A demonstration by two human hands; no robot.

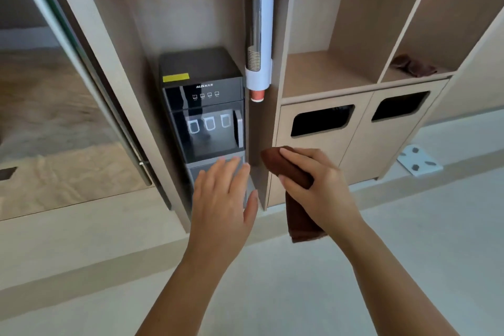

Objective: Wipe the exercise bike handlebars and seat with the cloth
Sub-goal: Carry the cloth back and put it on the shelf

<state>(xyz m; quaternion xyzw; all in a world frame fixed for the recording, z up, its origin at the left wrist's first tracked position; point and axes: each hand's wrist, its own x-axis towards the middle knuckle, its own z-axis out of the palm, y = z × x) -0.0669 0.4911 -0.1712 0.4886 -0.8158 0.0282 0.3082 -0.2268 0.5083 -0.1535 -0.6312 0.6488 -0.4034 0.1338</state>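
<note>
Near the middle of the view, the right hand point(313, 183) is gripping a brown cloth point(297, 199), fingers wrapped around its folded top while the rest is hanging free below; probably it is being carried ready for wiping. The left hand point(225, 194) is hovering flat and spread, holding nothing. No exercise bike is showing, so the wiping is not yet begun. Behind the hands, a black water dispenser point(203, 106) in the wooden shelving point(324, 73) is showing the brand "AUX". Another brown cloth point(411, 65) is lying on the far right shelf.
</note>
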